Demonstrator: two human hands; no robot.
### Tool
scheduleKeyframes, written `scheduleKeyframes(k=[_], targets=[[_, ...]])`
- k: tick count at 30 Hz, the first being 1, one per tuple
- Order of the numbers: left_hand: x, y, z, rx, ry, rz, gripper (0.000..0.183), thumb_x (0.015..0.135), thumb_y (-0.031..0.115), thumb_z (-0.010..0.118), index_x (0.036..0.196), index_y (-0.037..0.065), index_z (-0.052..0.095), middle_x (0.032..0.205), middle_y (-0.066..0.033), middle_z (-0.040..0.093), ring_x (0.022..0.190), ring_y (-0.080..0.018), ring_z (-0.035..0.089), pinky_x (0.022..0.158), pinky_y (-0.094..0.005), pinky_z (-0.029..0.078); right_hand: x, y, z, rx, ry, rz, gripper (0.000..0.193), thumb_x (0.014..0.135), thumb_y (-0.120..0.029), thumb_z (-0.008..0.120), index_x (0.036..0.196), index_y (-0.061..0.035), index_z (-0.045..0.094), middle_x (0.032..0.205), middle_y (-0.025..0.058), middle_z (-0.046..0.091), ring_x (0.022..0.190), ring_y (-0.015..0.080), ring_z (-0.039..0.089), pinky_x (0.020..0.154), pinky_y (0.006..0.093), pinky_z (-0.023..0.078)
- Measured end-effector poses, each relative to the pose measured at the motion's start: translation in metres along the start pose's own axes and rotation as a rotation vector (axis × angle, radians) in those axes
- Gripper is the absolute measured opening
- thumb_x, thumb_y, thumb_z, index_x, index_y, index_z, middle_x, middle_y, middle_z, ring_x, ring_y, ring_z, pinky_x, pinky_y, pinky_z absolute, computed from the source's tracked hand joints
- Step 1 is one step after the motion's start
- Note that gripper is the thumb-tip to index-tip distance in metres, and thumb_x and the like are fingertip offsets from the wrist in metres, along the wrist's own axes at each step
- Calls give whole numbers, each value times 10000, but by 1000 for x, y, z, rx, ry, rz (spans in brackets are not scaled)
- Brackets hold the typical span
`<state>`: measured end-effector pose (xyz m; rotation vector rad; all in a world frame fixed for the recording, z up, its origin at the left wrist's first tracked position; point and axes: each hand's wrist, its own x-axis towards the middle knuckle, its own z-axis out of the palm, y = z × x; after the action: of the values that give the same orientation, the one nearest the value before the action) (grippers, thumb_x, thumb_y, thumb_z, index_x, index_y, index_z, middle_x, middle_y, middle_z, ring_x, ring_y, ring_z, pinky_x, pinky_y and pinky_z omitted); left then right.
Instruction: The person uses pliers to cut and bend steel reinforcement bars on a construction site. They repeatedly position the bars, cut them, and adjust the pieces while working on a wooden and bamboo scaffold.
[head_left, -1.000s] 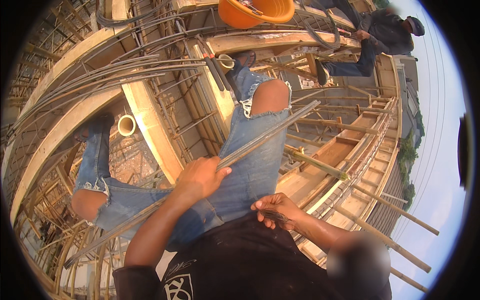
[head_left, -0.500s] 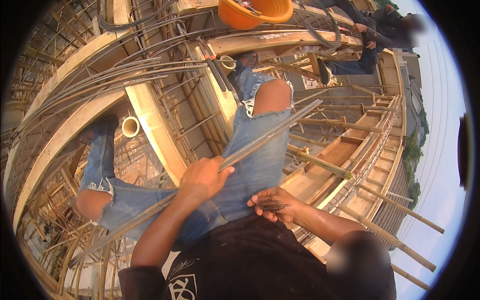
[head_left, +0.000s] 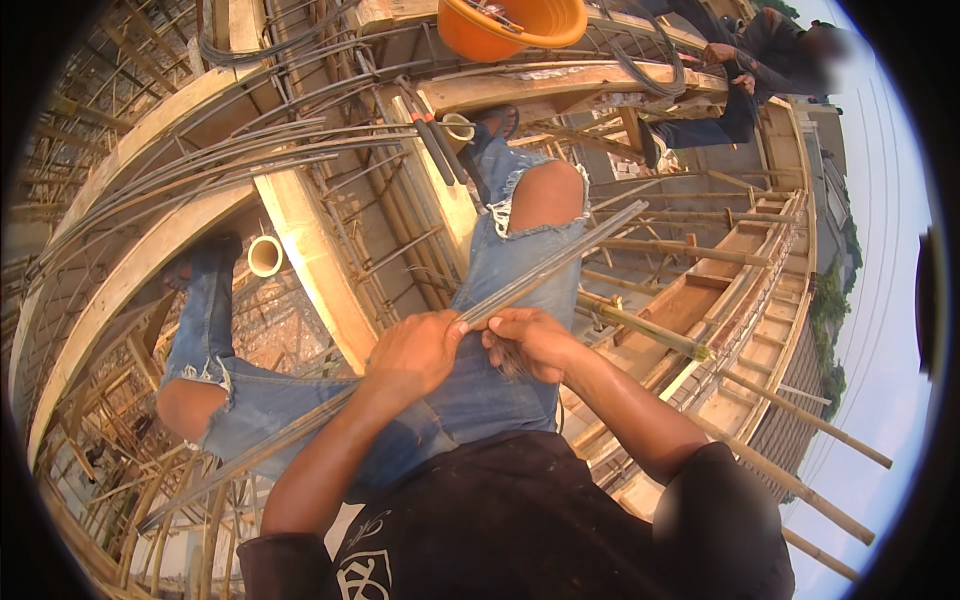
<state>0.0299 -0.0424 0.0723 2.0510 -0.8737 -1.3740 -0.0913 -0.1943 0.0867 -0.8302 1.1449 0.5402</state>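
A: Rod bundle (head_left: 555, 258), what mat'l?
B: Metal, dull grey-brown, roughish.
A: Thin wires (head_left: 512, 360) just beside bundle?
B: Look like metal too; finish too blurred to tell.
A: Cloth?
B: Under bundle, jeans (head_left: 475, 415): matt faded denim, frayed at 2 knees. Near side of bundle, T-shirt (head_left: 480, 500): matt black cloth w/ white print.
A: Plastic?
B: Beyond bundle, orange tub (head_left: 480, 38): smooth, semi-gloss. Pipe (head_left: 252, 256) beyond bundle's L half: smooth, cream, plastic-looking.
A: Wood?
B: Plank (head_left: 310, 260) beyond bundle: pale, raw, matt. Pole (head_left: 640, 325) R of bundle: bamboo, smoothish.
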Motion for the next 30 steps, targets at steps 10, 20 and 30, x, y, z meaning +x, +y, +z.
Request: scheduleKeyframes(k=[10,20,30], targets=[[17,7,20,-296,192,0,432,868,257,620,1239,43,568,1078,-118,683,1023,-344,629,866,-447,487,2,-2,-16,37,-100,47,185,991,-182,493,1066,-39,584,759,16,573,514,90,490,388,224,348],[7,1,38,-195,453,299,304,834,194,660,1106,58,675,1024,-146,692,884,-309,682,726,-384,544,3,3,-24,-3,-156,-4,194,985,-171,481,1050,-38,606,728,-2,556,498,72,442,399,223,331],[4,-3,33,-205,441,375,389,765,224,741,1115,65,677,1079,-130,683,893,-308,683,722,-367,552,3,0,-25,-18,-210,-35,206,963,-144,503,1040,3,626,716,4,555,490,59,452,385,205,325]])
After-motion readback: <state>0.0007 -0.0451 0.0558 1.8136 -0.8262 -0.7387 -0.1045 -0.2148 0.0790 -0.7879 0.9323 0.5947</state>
